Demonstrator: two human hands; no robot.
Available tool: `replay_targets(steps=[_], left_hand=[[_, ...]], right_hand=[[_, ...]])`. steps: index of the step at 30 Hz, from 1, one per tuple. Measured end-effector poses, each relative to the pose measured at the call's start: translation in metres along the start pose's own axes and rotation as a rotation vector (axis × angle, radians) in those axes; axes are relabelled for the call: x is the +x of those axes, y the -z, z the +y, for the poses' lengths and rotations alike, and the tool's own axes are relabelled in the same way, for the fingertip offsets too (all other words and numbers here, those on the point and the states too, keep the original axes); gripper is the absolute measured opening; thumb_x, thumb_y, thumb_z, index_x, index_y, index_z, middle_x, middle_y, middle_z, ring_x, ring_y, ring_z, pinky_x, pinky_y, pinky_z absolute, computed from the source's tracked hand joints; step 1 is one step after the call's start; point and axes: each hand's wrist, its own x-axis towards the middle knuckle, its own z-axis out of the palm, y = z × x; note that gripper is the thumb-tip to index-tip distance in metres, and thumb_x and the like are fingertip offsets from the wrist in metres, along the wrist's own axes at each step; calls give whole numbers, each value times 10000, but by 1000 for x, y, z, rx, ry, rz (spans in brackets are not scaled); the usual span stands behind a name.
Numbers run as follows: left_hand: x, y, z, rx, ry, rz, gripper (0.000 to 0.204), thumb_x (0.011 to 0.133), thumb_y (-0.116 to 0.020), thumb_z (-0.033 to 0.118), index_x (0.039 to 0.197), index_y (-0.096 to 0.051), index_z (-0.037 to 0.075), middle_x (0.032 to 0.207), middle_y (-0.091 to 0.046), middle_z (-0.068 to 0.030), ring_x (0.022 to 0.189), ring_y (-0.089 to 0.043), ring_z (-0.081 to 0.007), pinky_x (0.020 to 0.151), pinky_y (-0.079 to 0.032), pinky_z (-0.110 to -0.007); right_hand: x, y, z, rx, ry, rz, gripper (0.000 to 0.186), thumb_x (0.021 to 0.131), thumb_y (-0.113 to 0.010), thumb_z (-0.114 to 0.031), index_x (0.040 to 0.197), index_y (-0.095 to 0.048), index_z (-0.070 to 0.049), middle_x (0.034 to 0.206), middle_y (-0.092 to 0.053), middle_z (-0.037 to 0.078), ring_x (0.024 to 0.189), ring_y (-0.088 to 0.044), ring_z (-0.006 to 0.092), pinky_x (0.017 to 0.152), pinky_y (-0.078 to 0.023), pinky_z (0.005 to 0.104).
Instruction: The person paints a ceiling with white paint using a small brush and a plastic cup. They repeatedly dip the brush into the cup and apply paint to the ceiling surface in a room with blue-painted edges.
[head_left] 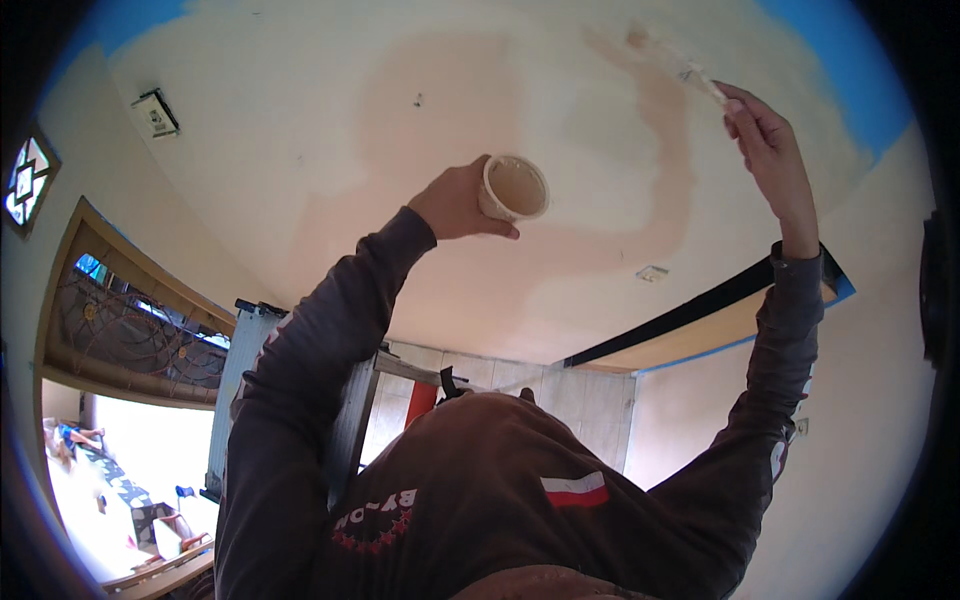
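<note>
My left hand (450, 200) is wrapped round a pale plastic cup (515, 188), its open mouth toward me; the inside is cream-coloured, and how full it is I cannot tell. Raised at the upper right, my right hand (768, 145) grips a paintbrush (690, 72) by its handle. The brush's brownish tip lies at or very near the cream-painted wall (570, 180); contact is hard to make out. Shadows of my body and arm fall over this surface. Bright blue patches (835, 70) show at the upper corners.
Electrical boxes (157, 115) (652, 273) sit in the surface. A ladder (350, 430) stands close by my left side. Beyond it is an opening with a decorative grille (140, 320) above. To the right runs a dark-edged recess (700, 325) with blue trim.
</note>
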Motion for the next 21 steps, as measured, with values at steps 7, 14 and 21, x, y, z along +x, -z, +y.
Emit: replay_targets(steps=[7, 14, 21], left_hand=[[-1, 2, 6, -19, -16, 88, 890, 640, -936, 398, 1333, -513, 35, 1193, -685, -144, 1113, -663, -305, 978, -528, -393], [0, 1, 4, -13, -43, 97, 908, 643, -934, 407, 1350, -497, 40, 1201, -685, -152, 1111, -668, -316, 968, -536, -401], [2, -2, 2, 1, -35, 67, 938, 625, -936, 446, 1328, -497, 7, 1170, -686, -193, 1115, -660, -347, 959, -535, -420]], right_hand=[[-17, -47, -17, 35, 107, -415, 264, 1013, -582, -242, 1045, -686, -1, 662, -545, 3, 637, -514, 72, 589, -396, 261], [-2, -75, -16, -26, 20, -492, 305, 1001, -603, -310, 914, -694, -32, 608, -549, -7, 566, -475, 71, 550, -377, 273], [15, -73, -11, 293, -121, -291, 349, 984, -642, -349, 1059, -716, -16, 617, -461, -89, 546, -388, 32, 502, -312, 248]])
